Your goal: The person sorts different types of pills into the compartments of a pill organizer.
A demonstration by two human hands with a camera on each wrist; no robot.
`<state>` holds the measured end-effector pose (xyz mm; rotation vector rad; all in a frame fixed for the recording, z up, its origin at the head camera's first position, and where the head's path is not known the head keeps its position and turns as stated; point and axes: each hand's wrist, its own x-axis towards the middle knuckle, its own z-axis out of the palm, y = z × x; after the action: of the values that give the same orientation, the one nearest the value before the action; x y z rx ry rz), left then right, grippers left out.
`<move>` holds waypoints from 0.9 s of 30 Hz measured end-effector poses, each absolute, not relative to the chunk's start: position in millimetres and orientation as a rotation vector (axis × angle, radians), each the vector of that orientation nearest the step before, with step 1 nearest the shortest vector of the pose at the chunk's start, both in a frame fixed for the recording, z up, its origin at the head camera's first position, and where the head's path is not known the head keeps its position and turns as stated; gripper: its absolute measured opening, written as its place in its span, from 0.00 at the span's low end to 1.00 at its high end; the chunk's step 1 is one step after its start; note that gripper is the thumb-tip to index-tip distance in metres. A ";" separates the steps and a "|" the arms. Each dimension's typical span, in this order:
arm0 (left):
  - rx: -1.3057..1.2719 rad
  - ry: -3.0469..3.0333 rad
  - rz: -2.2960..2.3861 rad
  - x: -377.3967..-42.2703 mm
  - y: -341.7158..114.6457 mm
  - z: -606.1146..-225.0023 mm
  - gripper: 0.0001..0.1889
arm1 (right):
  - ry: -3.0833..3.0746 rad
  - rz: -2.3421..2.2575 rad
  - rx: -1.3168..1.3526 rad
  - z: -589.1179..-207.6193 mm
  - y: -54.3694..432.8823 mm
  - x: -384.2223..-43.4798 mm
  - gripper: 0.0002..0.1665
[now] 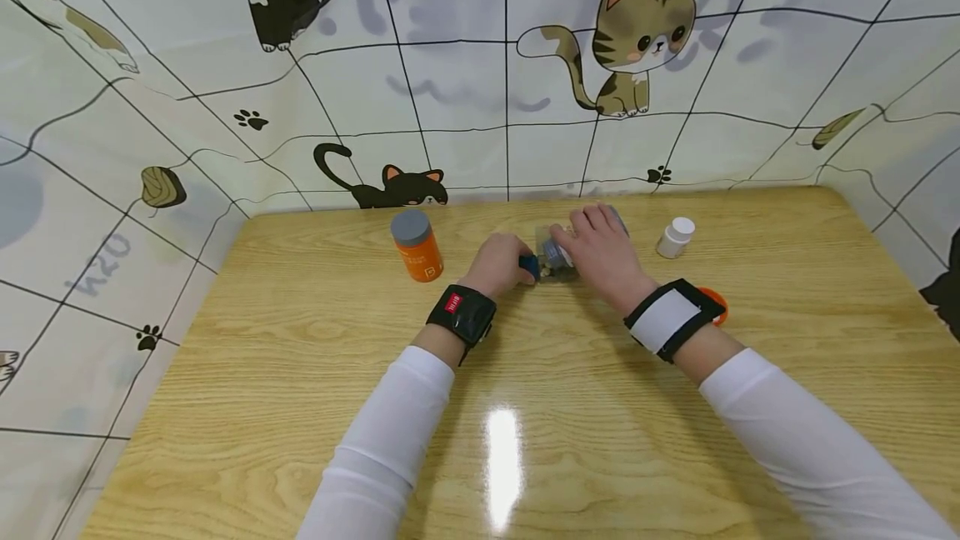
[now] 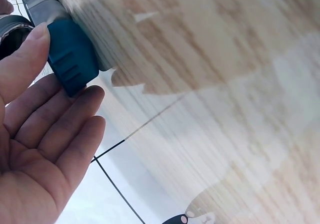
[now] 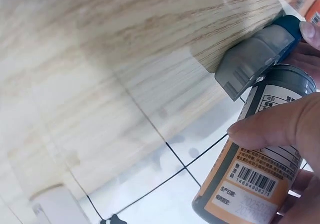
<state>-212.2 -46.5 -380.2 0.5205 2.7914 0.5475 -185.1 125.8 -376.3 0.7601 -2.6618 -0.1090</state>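
Note:
My left hand pinches the teal end of a small see-through box, thumb on one side and fingers on the other. The box sits on the table, and small pale bits show at its near end in the head view. My right hand grips a dark bottle with an orange and white label and a barcode. That bottle is tilted, its uncapped mouth close beside the box and towards my left hand. Whether the mouth touches the box I cannot tell.
On the wooden table, an orange jar with a grey lid stands left of my hands. A white bottle stands to the right. An orange round lid lies partly behind my right wrist. A cat-print sheet hangs behind the table.

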 end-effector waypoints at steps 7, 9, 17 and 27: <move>0.512 2.779 0.561 -210.7 -46.9 -382.2 0.20 | -2.774 0.222 0.694 -377.1 134.1 -176.6 0.25; 0.515 2.782 0.558 -211.6 -47.1 -383.4 0.20 | -2.830 0.411 0.654 -374.0 135.2 -171.3 0.31; 0.533 2.792 0.556 -214.4 -47.2 -384.2 0.20 | -2.853 1.121 0.472 -362.2 132.3 -138.0 0.39; 0.524 2.790 0.586 -214.0 -47.9 -381.7 0.19 | -2.887 1.521 0.308 -376.3 124.7 -110.3 0.42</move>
<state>-214.0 -47.9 -381.7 0.5239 2.7895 0.5857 -110.3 124.7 -376.3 0.3083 -2.8871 1.5209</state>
